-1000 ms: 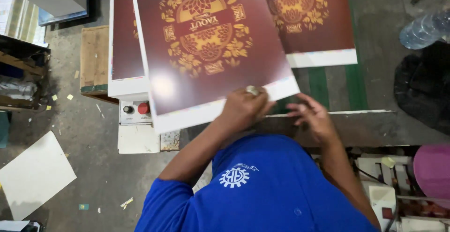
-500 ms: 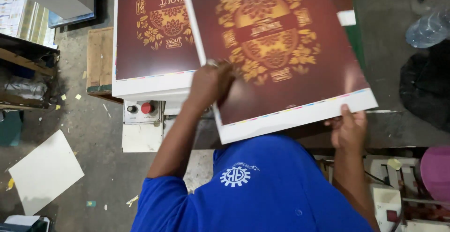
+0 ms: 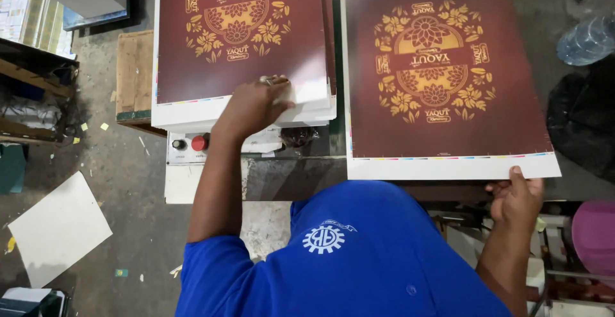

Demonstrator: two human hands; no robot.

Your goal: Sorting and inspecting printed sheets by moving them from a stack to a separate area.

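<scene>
Pinching near corner of loose printed sheet [image 3: 448,80] with right hand [image 3: 516,198]; left hand [image 3: 253,105] pressing stack [image 3: 243,108], fingers flat. Seeming light, floppy, crease-prone; supporting edges.

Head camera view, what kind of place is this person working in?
Probably a print shop or packaging works. A stack of printed maroon sheets lies beside a single printed sheet, on a machine with a red control button; paper scraps litter the concrete floor.

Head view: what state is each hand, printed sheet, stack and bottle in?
Left hand: resting on the stack's near edge.
Right hand: gripping the single sheet's near edge.
Single maroon-and-gold printed sheet: flat, face up.
Stack of matching sheets: piled, face up.
Clear plastic bottle: lying down.
</scene>
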